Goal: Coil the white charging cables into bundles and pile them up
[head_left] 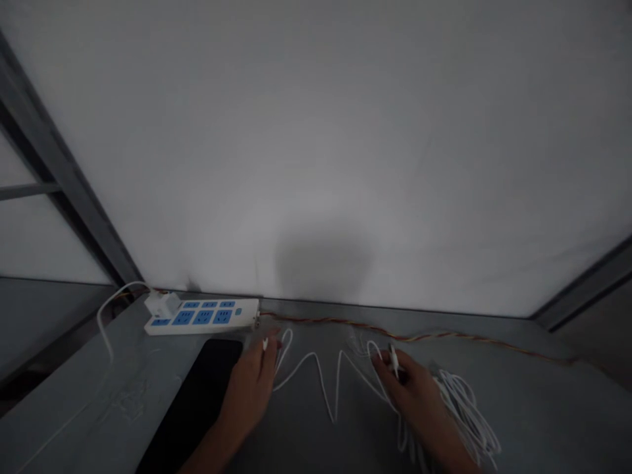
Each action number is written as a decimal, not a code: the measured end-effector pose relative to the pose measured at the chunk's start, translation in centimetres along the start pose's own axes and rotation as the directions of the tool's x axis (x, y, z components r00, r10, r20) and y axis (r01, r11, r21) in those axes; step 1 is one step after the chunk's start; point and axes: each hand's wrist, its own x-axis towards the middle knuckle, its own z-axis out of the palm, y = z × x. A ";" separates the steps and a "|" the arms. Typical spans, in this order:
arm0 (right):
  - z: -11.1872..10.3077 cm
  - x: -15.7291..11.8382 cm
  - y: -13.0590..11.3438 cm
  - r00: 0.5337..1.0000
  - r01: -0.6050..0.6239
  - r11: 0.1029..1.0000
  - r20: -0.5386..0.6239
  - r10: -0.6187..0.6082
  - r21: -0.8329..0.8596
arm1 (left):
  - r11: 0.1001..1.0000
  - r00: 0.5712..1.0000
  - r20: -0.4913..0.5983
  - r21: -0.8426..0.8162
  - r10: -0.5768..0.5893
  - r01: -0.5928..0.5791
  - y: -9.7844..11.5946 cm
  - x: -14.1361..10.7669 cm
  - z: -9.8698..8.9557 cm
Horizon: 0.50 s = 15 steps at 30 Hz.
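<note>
White cable (312, 354) zigzagging across the tabletop (99, 375) between both hands, right hand (412, 388) clamped on its white connector (394, 361) beside the coil (467, 415), left hand (249, 395) by a small white tip (265, 343), grip unclear.

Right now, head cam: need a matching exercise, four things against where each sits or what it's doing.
Things:
1 white charger
2 twisted orange wire
3 white cable coil
4 right hand

Places or states:
A pinching a white cable end
B running along the table's back edge
C plugged into the power strip's left end
D beside the right hand

Pairs: 1-C, 2-B, 3-D, 4-A
</note>
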 end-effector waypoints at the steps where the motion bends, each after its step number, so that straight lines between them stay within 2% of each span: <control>1: 0.3 -0.2 0.1 1.000 0.012 0.999 0.006 -0.011 -0.037 | 0.996 0.998 0.040 0.071 0.042 -0.045 -0.1 -0.2 0.3; 4: 1.1 -0.8 0.1 0.993 0.046 0.990 0.115 -0.031 -0.132 | 0.960 0.985 0.111 0.232 0.135 -0.157 -0.7 -0.8 1.0; 8: 1.5 -1.5 -0.2 0.972 0.041 0.987 0.235 -0.003 -0.158 | 0.910 0.975 0.135 0.355 0.177 -0.214 -1.5 -1.0 1.5; 12: 1.5 -1.2 0.3 0.969 0.000 0.994 0.246 0.027 -0.107 | 0.879 0.965 0.179 0.407 0.189 -0.248 -1.7 -0.8 1.4; 15: 1.5 -0.9 0.5 0.966 -0.083 0.997 0.243 0.082 -0.008 | 0.880 0.959 0.209 0.396 0.192 -0.262 -1.4 -1.1 1.4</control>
